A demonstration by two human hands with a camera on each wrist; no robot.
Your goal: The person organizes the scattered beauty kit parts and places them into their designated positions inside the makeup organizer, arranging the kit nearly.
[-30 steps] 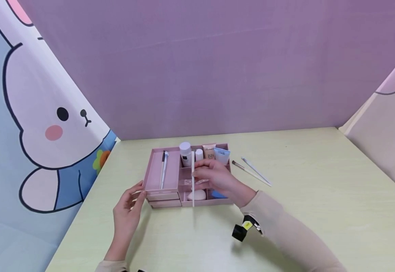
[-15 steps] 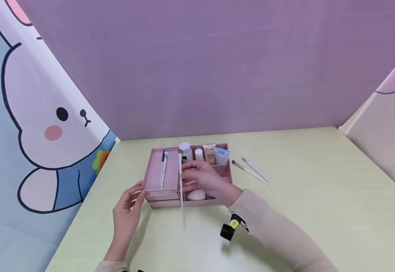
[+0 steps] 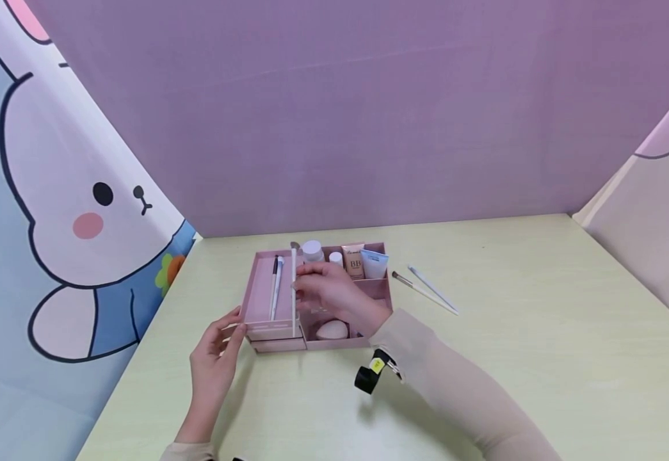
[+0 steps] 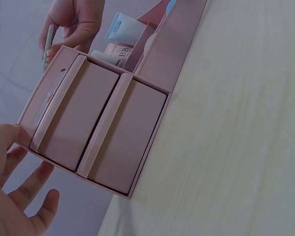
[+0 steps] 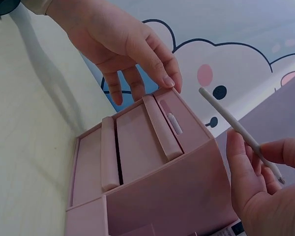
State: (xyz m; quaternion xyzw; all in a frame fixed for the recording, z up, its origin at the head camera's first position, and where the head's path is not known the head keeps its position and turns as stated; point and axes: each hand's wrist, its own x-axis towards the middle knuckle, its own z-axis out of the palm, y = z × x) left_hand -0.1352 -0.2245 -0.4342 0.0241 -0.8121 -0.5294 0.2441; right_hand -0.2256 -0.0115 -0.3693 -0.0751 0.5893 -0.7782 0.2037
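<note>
My right hand (image 3: 337, 291) pinches a white-handled makeup brush (image 3: 294, 298) between thumb and fingers. The brush stands nearly vertical in the head view, dark fan-shaped bristles up, overlapping the right side of the top tray of a pink makeup organizer (image 3: 260, 285). Two slim brushes (image 3: 277, 291) lie side by side in that tray. My left hand (image 3: 213, 358) holds the organizer's front left corner, thumb (image 5: 164, 76) on the front edge, the other fingers loosely extended beside it. In the left wrist view, two drawers (image 4: 83, 113) fill the organizer's front below the tray.
The organizer's right compartments hold a white-capped bottle (image 3: 313, 251), a smaller white-capped bottle (image 3: 336, 258), a BB tube (image 3: 354, 262), a blue tube (image 3: 374, 262) and a pale makeup sponge (image 3: 332, 330). On the table to the right lie a dark-tipped brush (image 3: 426, 295) and a white brush (image 3: 433, 287).
My right hand has carried the brush leftward, from over the right compartments to the right side of the top tray. My left hand stays at the organizer's corner.
</note>
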